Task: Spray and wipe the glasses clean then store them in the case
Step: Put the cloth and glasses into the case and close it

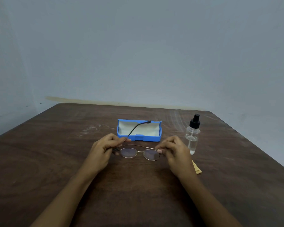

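Both hands are at the middle of the brown table (56,161), and between them they hold the glasses (128,152) just above the wood. The left hand (103,148) has its fingers curled in and pinches the left end of the thin metal frame. From that end one dark-tipped temple (138,126) sticks out away from the person, crossing in front of the case. The right hand (174,149) is curled too, thumb and fingertips nipping the right end of the frame. The other temple seems to lie folded along the back of the lenses. The lenses face up toward the person.

Just beyond the hands sits the blue case (138,138), open, its pale lining showing and nothing lying in it. To its right stands a clear spray bottle (192,138) with a black pump top, upright, near the right hand but not touching it. A yellow cloth (196,168) peeks out from behind the right wrist, flat on the table.
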Demonstrator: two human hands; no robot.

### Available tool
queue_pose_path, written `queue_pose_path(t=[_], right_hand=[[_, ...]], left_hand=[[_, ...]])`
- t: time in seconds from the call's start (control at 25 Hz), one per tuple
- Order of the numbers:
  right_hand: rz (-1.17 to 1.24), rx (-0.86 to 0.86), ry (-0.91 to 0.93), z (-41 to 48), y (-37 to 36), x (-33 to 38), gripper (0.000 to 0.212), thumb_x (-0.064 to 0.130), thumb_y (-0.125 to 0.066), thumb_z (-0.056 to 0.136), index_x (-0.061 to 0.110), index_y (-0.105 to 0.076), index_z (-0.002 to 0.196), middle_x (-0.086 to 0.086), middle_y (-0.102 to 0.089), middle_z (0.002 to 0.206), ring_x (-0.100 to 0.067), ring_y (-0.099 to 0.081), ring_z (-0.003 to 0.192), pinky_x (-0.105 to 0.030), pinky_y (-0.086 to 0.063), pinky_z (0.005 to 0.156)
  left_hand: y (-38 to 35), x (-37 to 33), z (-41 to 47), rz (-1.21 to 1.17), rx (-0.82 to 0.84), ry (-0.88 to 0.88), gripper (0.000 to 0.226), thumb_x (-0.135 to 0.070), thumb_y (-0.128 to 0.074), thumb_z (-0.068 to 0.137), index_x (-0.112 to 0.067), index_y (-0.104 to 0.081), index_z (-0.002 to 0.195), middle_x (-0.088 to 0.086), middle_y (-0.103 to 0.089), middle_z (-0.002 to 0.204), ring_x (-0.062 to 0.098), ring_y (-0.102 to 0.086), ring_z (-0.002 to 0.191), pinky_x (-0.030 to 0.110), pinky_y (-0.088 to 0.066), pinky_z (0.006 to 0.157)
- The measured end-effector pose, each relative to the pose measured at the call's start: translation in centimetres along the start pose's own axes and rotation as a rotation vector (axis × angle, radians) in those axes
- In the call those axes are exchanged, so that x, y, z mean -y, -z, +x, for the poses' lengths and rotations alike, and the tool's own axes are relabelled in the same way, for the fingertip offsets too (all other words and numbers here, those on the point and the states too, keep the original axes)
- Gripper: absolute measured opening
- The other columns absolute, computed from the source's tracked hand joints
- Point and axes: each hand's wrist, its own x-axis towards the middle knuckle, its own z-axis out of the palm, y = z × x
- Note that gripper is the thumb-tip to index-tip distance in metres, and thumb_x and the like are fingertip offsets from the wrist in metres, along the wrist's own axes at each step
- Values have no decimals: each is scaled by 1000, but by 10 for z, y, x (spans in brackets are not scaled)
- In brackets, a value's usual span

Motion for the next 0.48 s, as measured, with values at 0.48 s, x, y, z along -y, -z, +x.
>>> queue_pose_path(t=[0.48], right_hand=[[60, -18, -7, 1, 0, -3, 17, -3, -64, 78, 13, -67, 72, 3, -66, 80, 0, -59, 76, -4, -40, 70]], left_hand=[[0, -8, 0, -80, -68, 96, 29, 7, -61, 77, -17, -72, 91, -23, -67, 69, -3, -61, 60, 5, -44, 61]])
